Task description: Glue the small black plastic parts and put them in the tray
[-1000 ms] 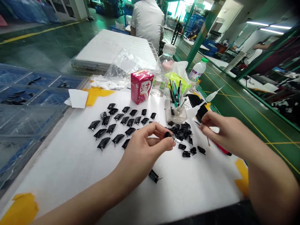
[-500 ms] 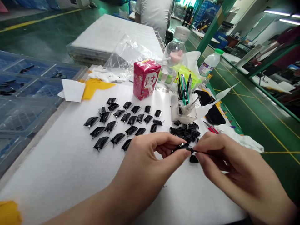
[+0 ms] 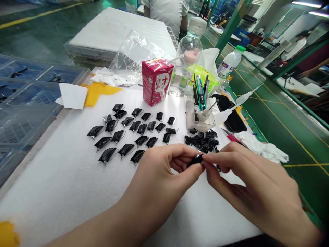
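Note:
Between thumb and fingers, my left hand [image 3: 164, 175] pinches a small glossy black piece [image 3: 195, 160]. The thumb and forefinger of my right hand [image 3: 246, 181] are closed at the right end of that same piece; whether they grip it or a tiny part on it is hidden. Just beyond my fingertips lies a heap of small black parts [image 3: 204, 140]. To the left, several curved black pieces with clear edges [image 3: 125, 150] are spread in loose rows on the white work surface [image 3: 84, 192].
A red drink carton [image 3: 155, 82] and a large clear bottle [image 3: 190, 48] stand behind the pieces. A holder with a cutter and tweezers [image 3: 199, 115] is right of them. Compartment trays [image 3: 23, 113] line the left; a red-handled tool [image 3: 231, 136] lies right. A person [image 3: 167, 15] sits beyond.
My right hand has shifted slightly left, closer to my left fingertips. The dark strip between its fingers no longer shows, and the held piece is turned a little. The whole view has tilted slightly.

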A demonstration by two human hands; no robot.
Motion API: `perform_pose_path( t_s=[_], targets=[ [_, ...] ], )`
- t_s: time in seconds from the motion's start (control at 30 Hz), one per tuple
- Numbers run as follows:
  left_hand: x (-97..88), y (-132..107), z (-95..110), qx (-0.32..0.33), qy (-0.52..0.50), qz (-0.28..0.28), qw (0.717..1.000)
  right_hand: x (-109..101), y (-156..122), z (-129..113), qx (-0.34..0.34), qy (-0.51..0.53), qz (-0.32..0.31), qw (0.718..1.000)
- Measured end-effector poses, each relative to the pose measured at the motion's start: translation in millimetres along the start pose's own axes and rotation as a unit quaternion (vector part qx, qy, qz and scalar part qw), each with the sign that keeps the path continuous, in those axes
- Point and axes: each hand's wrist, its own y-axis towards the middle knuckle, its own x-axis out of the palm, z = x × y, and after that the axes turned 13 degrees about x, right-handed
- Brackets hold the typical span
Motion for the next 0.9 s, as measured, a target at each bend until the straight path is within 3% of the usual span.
perform_pose_path(
  t_s=[0.13, 0.23, 0.6, 0.73, 0.9],
  targets=[
    [-0.2, -1.2, -0.5, 0.027, 0.000, 0.005, 1.000, 0.5, -0.2, -3.1, -0.011, -0.024, 0.023, 0.999],
    [-0.1, -1.7, -2.5, 0.081, 0.059, 0.018, 0.995, 0.1, -0.3, -6.2, -0.013, -0.023, 0.031, 0.999],
    [0.2, -5.9, -14.2, 0.219, 0.245, 0.024, 0.944, 3.4, 1.3, -8.8, -0.025, -0.022, 0.024, 0.999],
    [-0.9, -5.5, -14.5, 0.238, 0.287, 0.028, 0.927, 4.1, 0.2, -7.2, -0.024, -0.034, 0.015, 0.999],
    [-0.5, -5.2, -13.1, 0.233, 0.290, 0.028, 0.928, 3.8, -4.3, -7.6, -0.050, -0.097, 0.027, 0.994]
  ],
)
